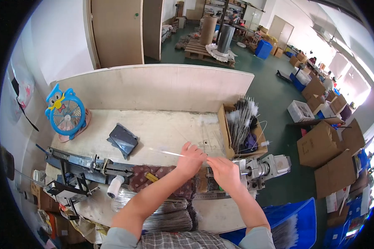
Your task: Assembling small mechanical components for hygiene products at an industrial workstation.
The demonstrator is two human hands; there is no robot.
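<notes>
My left hand [190, 160] is closed on a thin, pale wire rod [170, 153], which sticks out to the left above the white bench. Close against it, my right hand [224, 171] is also closed, its fingertips pinched at the rod's right end; what lies inside those fingers is hidden. Just right of my right hand is a metal clamping machine [259, 168]. Below my hands, bundles of thin metal wires [170, 216] lie near the bench's front edge. A dotted brown cloth [143, 182] with a yellow-handled tool [151, 176] on it lies under my left forearm.
A cardboard box [225, 128] of wire brushes stands at the bench's right end. A blue fan [67, 118] and a dark folded sheet [124, 140] sit to the left. A white spool [115, 186] stands by the rail. A blue bin [309, 220] is at lower right.
</notes>
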